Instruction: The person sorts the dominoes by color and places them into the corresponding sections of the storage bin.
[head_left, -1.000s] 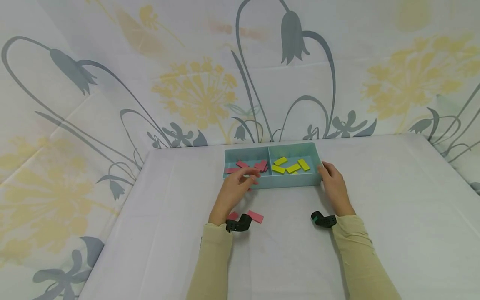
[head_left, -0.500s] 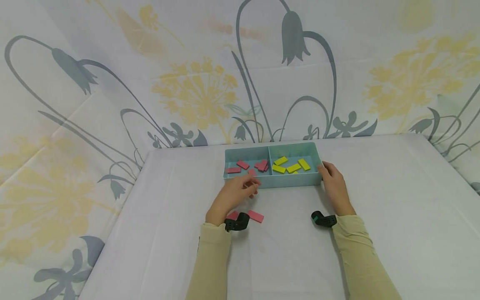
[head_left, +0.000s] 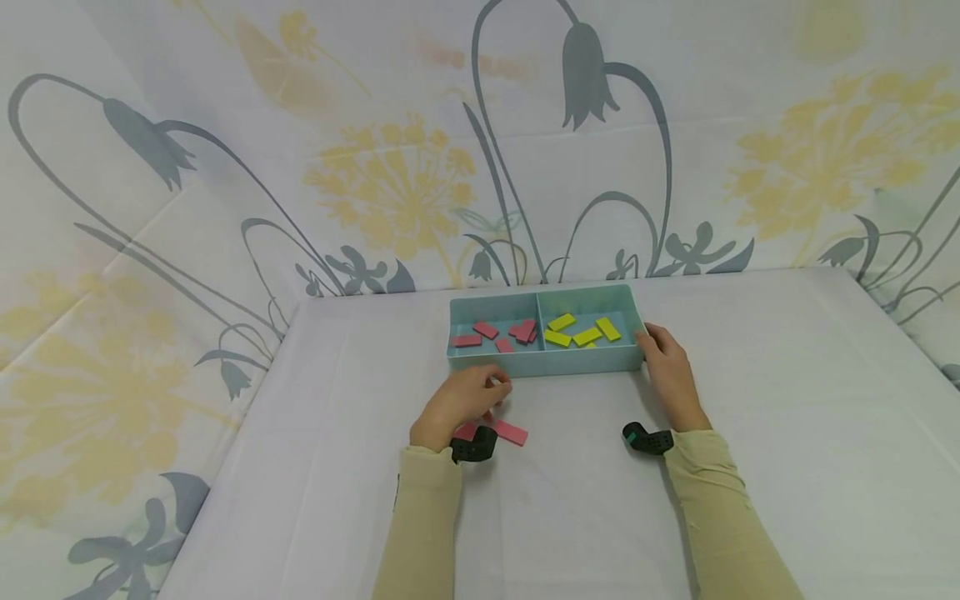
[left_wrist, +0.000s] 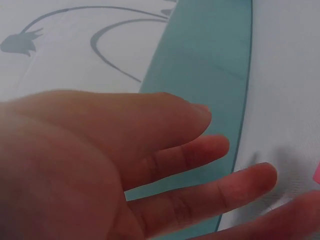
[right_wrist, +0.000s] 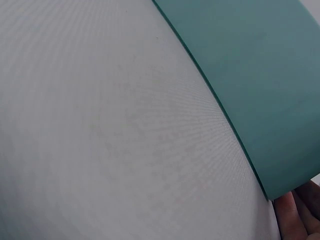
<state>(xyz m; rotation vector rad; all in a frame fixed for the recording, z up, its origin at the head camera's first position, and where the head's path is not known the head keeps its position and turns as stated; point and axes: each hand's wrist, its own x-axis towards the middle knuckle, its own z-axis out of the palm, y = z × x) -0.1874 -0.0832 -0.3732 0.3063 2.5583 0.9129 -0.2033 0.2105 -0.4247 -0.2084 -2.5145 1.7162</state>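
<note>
A light teal divided box (head_left: 581,362) stands on the table. Pink rectangular tiles (head_left: 485,330) lie in its left compartment and yellow rectangular tiles (head_left: 587,337) in its right one. My left hand (head_left: 461,398) is just in front of the box's near wall, holding nothing; its fingers are loosely extended in the left wrist view. Close under that hand are a pink tile (head_left: 512,432) and another, partly hidden by the wrist camera. At the box's right end my right hand (head_left: 670,371) holds the near corner, its thumb at the rim and fingers around the outside.
A white cloth covers the table (head_left: 577,517). Behind it hangs a floral fabric backdrop (head_left: 525,167), close to the box's far side. Each wrist carries a black camera (head_left: 648,439).
A pink tile has dropped from my left hand into the left compartment. That hand has drawn back over the near wall toward the tiles on the table. My right hand stays put.
</note>
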